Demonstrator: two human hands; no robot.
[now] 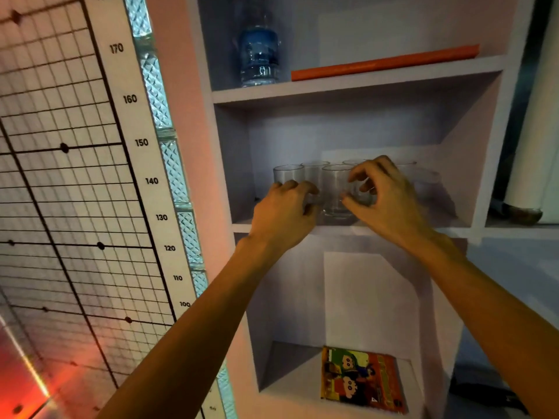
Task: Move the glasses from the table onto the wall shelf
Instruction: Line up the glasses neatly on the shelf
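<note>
Clear glass tumblers point(335, 192) stand in a tight cluster on the middle compartment of the wall shelf point(378, 229), at the centre of the frame, some in a front row and others behind, with a fainter one point(426, 184) off to the right of the group. Both arms reach up from the lower corners. The left hand point(284, 216) curls its fingers around the lower part of the leftmost glass point(289, 175), though whether it grips or merely rests against it I cannot tell. The right hand point(384, 195) has thumb and fingers bent toward each other around a glass partly hidden behind it, seemingly pinching its wall. Such tumblers are likely rigid, smooth and rather slippery, moderately light yet brittle, so knocks between neighbours are the main risk in this crowded spot. A wrap around the straight side, below the rim, looks like the safest hold. Above, a water bottle point(258, 52) and an orange roll point(384, 63) sit; below, a comic book point(361, 379) lies flat.
</note>
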